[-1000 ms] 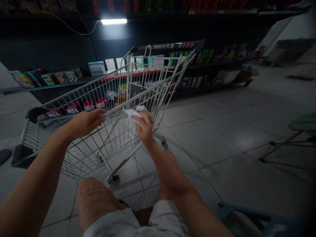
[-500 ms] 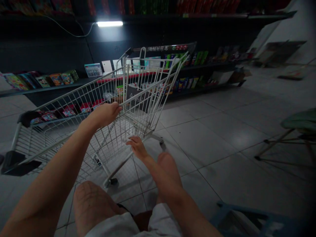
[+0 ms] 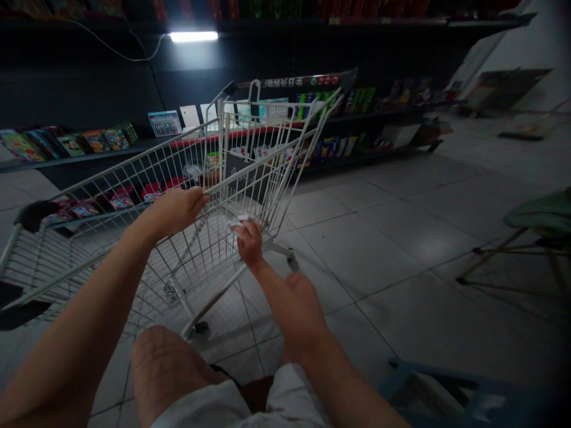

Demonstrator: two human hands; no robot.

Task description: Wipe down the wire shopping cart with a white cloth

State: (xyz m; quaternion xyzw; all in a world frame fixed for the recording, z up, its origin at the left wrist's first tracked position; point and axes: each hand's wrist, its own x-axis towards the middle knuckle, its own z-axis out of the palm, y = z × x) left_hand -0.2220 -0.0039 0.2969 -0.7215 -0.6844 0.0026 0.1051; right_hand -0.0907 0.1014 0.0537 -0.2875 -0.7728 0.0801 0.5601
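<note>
The person's left hand (image 3: 176,211) lies over the top rail of a wire shopping cart (image 3: 134,160), its fingers curled on the rail. The right hand (image 3: 250,244) has its fingers clenched on a crumpled white paper (image 3: 238,223) at the cart's near end, with a low shelf of boxed goods (image 3: 66,156) beyond.

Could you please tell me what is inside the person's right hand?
A crumpled white paper or tissue sits in the right hand. The hand covers the rest of it, so its full shape and any markings cannot be seen.
</note>
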